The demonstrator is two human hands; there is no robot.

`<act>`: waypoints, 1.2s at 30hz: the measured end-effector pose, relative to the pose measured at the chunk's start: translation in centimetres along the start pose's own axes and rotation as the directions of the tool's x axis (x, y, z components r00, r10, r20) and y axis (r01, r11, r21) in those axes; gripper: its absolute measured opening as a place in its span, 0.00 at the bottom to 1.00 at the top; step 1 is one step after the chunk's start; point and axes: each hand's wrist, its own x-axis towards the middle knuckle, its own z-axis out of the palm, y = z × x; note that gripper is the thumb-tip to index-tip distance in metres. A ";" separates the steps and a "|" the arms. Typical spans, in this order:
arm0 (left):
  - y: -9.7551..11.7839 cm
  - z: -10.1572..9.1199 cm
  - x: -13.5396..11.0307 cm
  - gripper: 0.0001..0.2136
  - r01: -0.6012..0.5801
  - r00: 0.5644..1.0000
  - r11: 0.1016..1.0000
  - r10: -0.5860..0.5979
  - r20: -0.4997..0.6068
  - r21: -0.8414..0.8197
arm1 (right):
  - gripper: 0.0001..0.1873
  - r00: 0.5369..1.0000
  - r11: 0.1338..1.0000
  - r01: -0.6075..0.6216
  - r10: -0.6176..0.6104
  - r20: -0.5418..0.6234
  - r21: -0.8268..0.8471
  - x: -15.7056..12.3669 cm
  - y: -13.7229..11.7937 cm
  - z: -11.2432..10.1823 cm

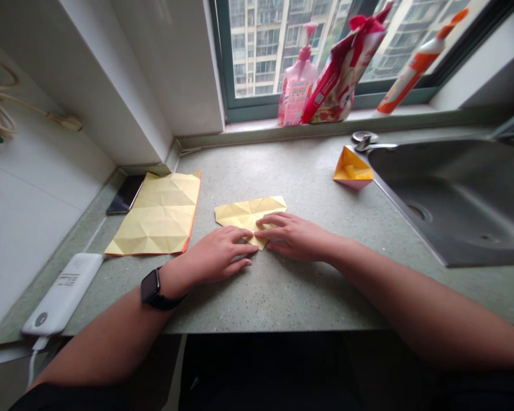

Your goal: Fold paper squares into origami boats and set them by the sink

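Head-worn view, forward and down onto left hand [214,254] and right hand [293,237]

Black smartwatch [151,287] on left wrist [169,279]

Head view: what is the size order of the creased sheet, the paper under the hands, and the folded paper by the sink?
Largest to smallest: creased yellow sheet, yellow paper, folded orange paper; the last is farther, so unsure.

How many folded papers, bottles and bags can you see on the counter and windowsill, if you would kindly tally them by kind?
Folded papers: 3 (creased yellow sheet, small yellow folded piece, orange-and-pink paper model)
Bottles: 2 (pink pump bottle, white-and-orange bottle)
Bags: 1 (red printed bag)
Total: 6
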 end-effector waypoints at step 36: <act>-0.3 1.2 0.7 0.23 0.040 0.996 0.998 -0.036 -0.080 0.050 | 0.22 0.993 0.964 -0.119 0.117 -0.019 -0.238 0.3 -0.7 0.0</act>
